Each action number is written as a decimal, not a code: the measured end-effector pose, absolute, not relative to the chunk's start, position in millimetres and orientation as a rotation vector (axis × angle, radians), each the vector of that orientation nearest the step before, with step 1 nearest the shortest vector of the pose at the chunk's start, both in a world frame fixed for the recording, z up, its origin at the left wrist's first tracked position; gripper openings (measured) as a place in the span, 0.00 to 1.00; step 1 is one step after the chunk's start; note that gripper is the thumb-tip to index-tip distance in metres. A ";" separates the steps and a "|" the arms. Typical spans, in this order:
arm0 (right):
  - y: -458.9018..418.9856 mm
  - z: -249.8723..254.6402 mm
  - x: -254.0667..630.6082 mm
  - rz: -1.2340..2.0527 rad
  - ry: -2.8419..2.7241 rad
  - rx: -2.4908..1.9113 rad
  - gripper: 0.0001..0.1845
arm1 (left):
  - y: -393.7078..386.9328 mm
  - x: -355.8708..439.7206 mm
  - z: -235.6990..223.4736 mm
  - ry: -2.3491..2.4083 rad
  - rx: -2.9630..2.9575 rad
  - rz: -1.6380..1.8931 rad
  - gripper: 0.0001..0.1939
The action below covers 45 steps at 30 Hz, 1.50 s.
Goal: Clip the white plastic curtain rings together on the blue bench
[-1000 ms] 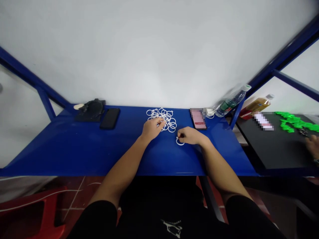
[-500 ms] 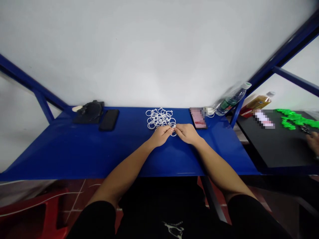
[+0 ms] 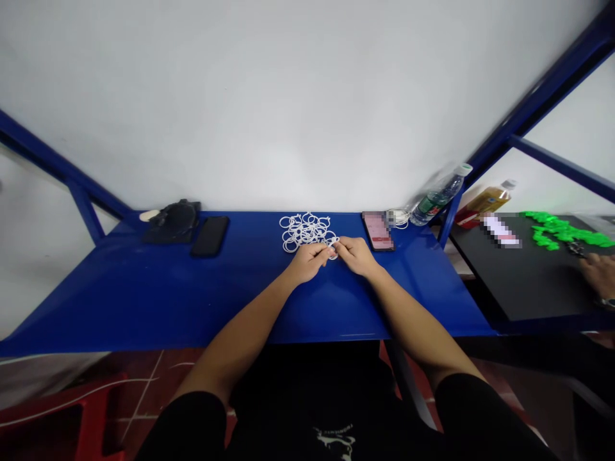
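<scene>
A pile of thin white plastic rings (image 3: 303, 230), several of them linked or overlapping, lies on the blue table (image 3: 144, 291) in front of me. At its near right edge my left hand (image 3: 309, 261) is closed, thumb and fingers pinching a white ring (image 3: 333, 253). My right hand (image 3: 356, 256) pinches the same ring from the other side, its fingertips nearly meeting the left ones. The ring's lower part shows between the hands; fingers cover the rest.
To the left lie a black phone (image 3: 210, 235) and a black pouch (image 3: 172, 222). On the right are a lit phone (image 3: 378, 231), a white cable (image 3: 400, 218) and a water bottle (image 3: 439, 197). A co-worker's hand (image 3: 599, 274) is near green pieces (image 3: 562, 229) on a black table.
The fingertips have parted slightly, and more of the white ring shows between them. My view has shifted a little. The co-worker's hand reaches further into view.
</scene>
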State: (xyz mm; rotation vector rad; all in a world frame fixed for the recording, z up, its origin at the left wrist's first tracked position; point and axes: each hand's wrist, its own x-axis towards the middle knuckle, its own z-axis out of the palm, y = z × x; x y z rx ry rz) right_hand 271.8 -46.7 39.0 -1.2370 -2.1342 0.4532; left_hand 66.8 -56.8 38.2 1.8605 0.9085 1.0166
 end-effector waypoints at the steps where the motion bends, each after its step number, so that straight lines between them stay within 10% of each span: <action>1: -45.0 36.9 273.0 0.456 -2.136 -1.223 0.27 | -54.5 64.0 38.2 0.975 1.928 1.015 0.23; 12: -25.7 10.5 266.0 0.255 -2.127 -1.102 0.31 | -19.1 22.8 26.5 1.696 2.228 0.927 0.19; 22: -28.3 -4.4 261.8 0.298 -2.426 -1.352 0.61 | -16.0 6.2 11.3 1.492 2.335 0.173 0.77; 45: 59.8 24.2 216.5 0.436 -2.632 -1.359 0.41 | -1.9 12.6 1.6 1.670 2.321 0.375 0.65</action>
